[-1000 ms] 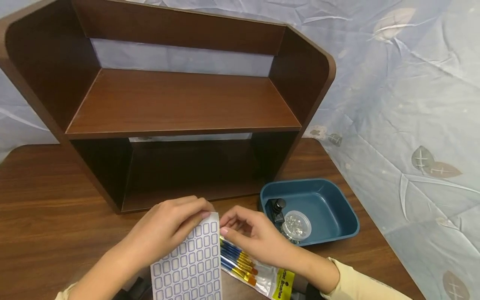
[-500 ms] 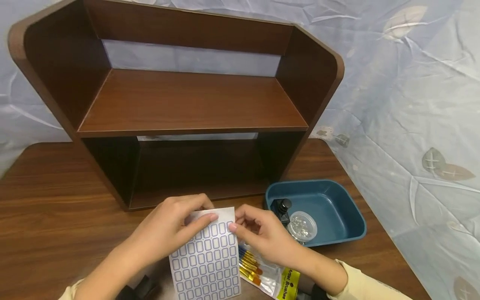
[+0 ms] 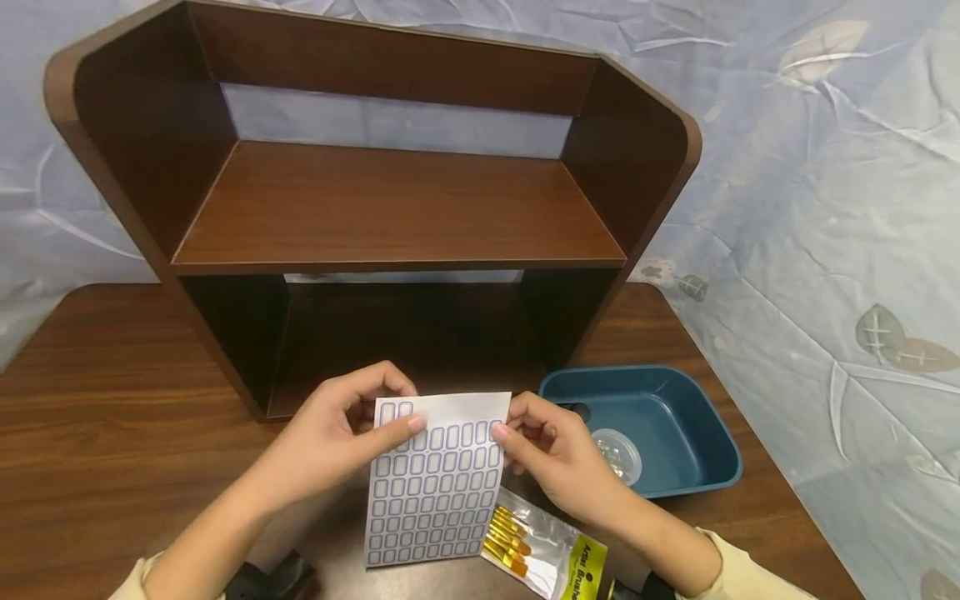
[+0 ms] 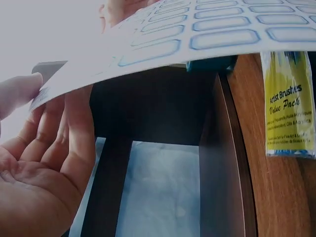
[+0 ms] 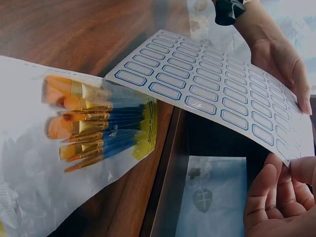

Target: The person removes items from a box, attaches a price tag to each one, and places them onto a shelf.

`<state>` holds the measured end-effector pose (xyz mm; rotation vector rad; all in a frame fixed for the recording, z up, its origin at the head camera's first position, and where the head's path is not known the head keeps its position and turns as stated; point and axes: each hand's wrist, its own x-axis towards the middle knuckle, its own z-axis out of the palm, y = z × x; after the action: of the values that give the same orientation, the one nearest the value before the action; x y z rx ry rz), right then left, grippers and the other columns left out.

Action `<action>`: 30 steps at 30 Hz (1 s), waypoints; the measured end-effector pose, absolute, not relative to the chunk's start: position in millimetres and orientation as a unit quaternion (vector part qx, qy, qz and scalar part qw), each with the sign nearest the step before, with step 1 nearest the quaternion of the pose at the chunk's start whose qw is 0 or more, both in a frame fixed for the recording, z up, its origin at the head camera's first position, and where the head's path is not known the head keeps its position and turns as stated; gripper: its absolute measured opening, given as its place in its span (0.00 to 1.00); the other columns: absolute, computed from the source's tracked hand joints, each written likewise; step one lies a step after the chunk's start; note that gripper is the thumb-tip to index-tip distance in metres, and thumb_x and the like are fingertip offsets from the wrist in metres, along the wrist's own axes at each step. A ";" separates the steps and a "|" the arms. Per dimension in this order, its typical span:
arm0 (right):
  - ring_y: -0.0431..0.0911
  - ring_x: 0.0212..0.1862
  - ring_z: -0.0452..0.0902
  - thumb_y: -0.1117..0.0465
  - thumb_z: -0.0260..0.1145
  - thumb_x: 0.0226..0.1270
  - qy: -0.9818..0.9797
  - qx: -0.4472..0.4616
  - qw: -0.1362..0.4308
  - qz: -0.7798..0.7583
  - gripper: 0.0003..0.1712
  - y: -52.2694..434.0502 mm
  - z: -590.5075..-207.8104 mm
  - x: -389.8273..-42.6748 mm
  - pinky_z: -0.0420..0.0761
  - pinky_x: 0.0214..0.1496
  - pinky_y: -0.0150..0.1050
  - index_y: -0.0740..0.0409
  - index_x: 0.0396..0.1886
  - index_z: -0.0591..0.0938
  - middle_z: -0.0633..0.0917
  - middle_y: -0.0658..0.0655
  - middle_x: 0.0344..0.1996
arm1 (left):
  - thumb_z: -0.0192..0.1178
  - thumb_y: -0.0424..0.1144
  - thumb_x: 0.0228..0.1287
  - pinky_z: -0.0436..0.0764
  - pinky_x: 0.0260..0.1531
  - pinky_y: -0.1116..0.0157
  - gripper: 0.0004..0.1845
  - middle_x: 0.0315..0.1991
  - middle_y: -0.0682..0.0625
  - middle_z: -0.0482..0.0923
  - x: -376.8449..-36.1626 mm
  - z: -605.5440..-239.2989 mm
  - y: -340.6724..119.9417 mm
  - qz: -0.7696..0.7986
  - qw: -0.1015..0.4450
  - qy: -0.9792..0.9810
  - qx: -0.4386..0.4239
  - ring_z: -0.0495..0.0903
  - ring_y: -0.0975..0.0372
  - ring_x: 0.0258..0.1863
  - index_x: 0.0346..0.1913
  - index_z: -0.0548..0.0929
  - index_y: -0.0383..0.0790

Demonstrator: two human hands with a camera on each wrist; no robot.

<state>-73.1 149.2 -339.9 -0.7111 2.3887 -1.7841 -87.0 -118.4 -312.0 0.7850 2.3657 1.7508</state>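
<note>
A white sheet of blue-outlined labels is held above the table between both hands. My left hand pinches its upper left edge, thumb on top, fingers beneath. My right hand pinches the upper right edge. The label sheet hangs over a clear packet of artist brushes with yellow ferrules, which lies on the wooden table. The same brush packet shows below the right hand, and its yellow card appears in the left wrist view.
A dark brown two-level shelf unit stands right behind the hands. A teal tray at the right holds a small clear lidded container and a dark bottle, mostly hidden. A pale leaf-print cloth covers the background.
Both hands have lifted the label sheet up and to the right, turning it flatter toward the shelf. The right hand has taken its right edge, uncovering less of the brush packet.
</note>
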 end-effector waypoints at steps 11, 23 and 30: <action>0.44 0.28 0.77 0.67 0.62 0.68 0.776 -0.225 -0.006 -0.589 0.05 148.8 -337.4 -70.7 0.82 0.27 0.37 0.59 0.41 0.75 0.79 0.59 0.28 | 0.61 0.38 0.66 0.85 0.24 0.61 0.07 0.32 0.47 0.86 -87.8 -312.6 -113.5 0.601 0.098 0.749 0.259 0.85 0.62 0.24 0.45 0.80 0.42; 0.39 0.38 0.72 0.70 0.68 0.60 0.822 -0.262 -0.181 -0.473 0.20 147.4 -324.2 -74.8 0.77 0.37 0.29 0.58 0.50 0.75 0.78 0.53 0.40 | 0.62 0.40 0.66 0.85 0.24 0.62 0.06 0.32 0.47 0.86 -85.5 -311.1 -105.4 0.601 0.094 0.756 0.243 0.85 0.62 0.25 0.43 0.81 0.43; 0.43 0.52 0.71 0.69 0.69 0.58 0.829 -0.300 -0.240 -0.406 0.18 144.0 -314.8 -74.7 0.72 0.59 0.29 0.56 0.48 0.78 0.80 0.52 0.47 | 0.62 0.40 0.66 0.85 0.23 0.62 0.06 0.33 0.46 0.85 -81.7 -310.2 -98.7 0.600 0.090 0.753 0.254 0.85 0.63 0.25 0.42 0.81 0.43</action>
<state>-74.7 144.0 -314.8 -1.1220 3.0976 -1.5168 -81.7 -98.7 -310.2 0.7547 2.2381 1.7851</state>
